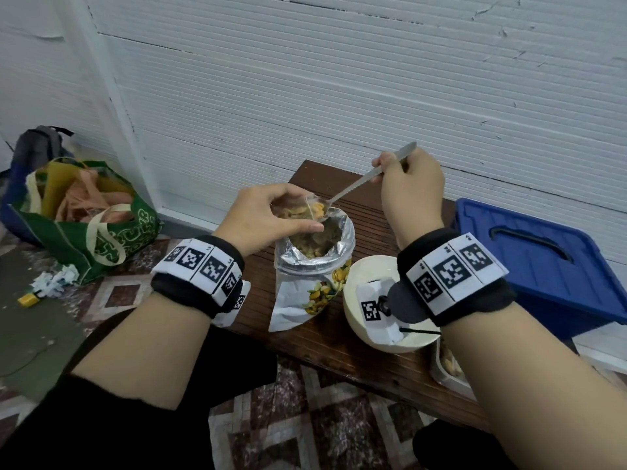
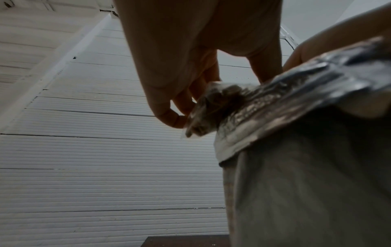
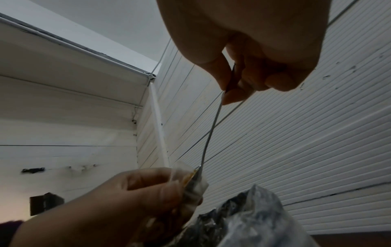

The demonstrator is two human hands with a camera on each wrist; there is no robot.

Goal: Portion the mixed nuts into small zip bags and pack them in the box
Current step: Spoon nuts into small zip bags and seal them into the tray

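A big foil pouch of mixed nuts (image 1: 314, 266) stands open on the dark wooden table (image 1: 346, 354). Just above its mouth my left hand (image 1: 268, 217) pinches a small clear zip bag (image 1: 302, 208) with nuts in it; the same small zip bag (image 2: 203, 113) shows in the left wrist view against the foil pouch (image 2: 306, 150). My right hand (image 1: 407, 184) grips the handle of a metal spoon (image 1: 359, 184), whose bowl dips into the small bag's mouth. In the right wrist view the spoon (image 3: 211, 132) runs down from my right hand (image 3: 237, 80) to the small bag (image 3: 190, 182).
A cream bowl (image 1: 359, 286) sits right of the pouch, under my right wrist. A blue box lid (image 1: 536, 259) lies at the far right. A tray with nuts (image 1: 448, 364) peeks out below my right forearm. A green shopping bag (image 1: 91, 218) stands on the floor, left.
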